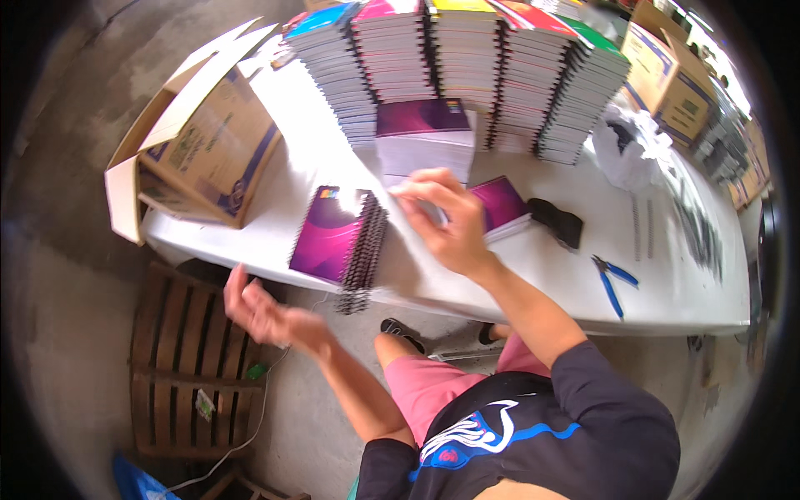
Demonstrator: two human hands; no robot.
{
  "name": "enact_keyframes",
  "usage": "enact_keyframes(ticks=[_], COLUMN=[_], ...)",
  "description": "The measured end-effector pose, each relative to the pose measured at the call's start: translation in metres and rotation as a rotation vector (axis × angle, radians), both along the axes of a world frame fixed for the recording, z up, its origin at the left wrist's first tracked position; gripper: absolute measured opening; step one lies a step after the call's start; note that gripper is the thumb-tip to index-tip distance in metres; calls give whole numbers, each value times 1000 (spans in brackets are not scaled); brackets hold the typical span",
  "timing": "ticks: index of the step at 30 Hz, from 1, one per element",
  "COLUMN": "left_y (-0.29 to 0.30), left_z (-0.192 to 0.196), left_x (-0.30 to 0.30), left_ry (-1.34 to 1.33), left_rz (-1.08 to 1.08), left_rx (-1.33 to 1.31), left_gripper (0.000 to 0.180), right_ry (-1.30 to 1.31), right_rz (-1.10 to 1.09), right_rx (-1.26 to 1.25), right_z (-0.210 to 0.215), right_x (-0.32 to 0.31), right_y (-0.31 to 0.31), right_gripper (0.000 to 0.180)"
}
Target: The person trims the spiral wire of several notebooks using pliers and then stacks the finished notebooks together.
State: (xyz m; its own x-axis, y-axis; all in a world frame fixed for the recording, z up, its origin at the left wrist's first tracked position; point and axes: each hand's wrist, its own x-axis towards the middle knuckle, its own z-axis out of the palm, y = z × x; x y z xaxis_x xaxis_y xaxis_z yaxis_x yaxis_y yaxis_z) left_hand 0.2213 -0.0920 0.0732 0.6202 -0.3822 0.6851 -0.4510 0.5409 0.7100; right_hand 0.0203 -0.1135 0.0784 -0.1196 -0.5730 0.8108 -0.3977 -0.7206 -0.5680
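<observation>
My right hand [450, 218] is raised over the table in front of the purple stack, fingers bent toward the thumb in a pinch. Whatever it may hold is too small or blurred to make out. Off the table's front edge, my left hand [271, 312] is smeared a little by motion; its fingers are apart and appear to hold nothing. Between the hands lies a pile of purple spiral notebooks [327, 237], black coils hanging toward the edge. Partly behind my right wrist is another purple-covered book [502, 204]. A stack of loose white pages with a purple cover [423, 118] stands behind.
Tall stacks of coil-bound notebooks [467, 62] line the back. An open cardboard box [212, 146] stands left. A black object [557, 223], blue-handled pliers [612, 283], loose coils [643, 229] and a white plastic bag [629, 150] are at right. A wooden chair [196, 358] stands below left.
</observation>
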Motion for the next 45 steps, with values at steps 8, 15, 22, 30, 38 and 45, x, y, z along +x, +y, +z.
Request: enact_keyframes(ticks=[8,15,22,30,38,45], left_y=[31,-23,-59,-51,-38,-54], left_z=[16,-38,-16,-16,-22,-27], left_x=[-158,-169,-154,-163,-162,-151], left_ry=[-751,-1002,-862,-990,-1117,-1057], left_rz=[-813,-774,-971,-921,-833,-907], left_rx=[87,490,755,535,392,473], left_gripper=[37,36,24,31,34,39], right_ry=[625,453,195,-108,316,-819], right_rz=[-1270,-1040,-655,33,-113,457], right_rx=[567,890,748,1158,797,1304], right_z=[-58,-100,-11,-38,-46,-13], right_x=[-329,-416,-329,-195,-167,-172], right_y=[95,122,127,49,40,24], right_gripper=[50,59,44,43,45,66])
